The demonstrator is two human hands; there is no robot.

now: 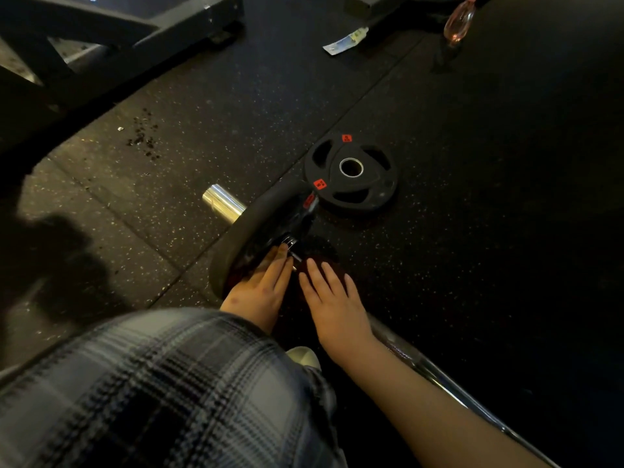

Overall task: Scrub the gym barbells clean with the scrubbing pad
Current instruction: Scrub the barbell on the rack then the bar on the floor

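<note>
Dimly pressed straight-fingered right hand point(332, 305) over a barely discernible dark scrubbing pad point(319, 253), left hand point(260, 288) likewise outstretched against the plate point(260, 224) beside it.

Gry/navy plaid garment point(162, 393); left hand point(260, 292), right hand point(334, 309) bare.

**Colours and patterns: gym floor items**

Weight plate point(351, 175), centre: black, red-orange labels. Barbell sleeve point(224, 203), left of centre: bright chrome silver. Rubber floor point(472, 231): black, pale speckles. Plaid garment point(169, 393), lower left: grey, black, white checks. Bottle point(459, 21), upper right: clear pinkish.
</note>
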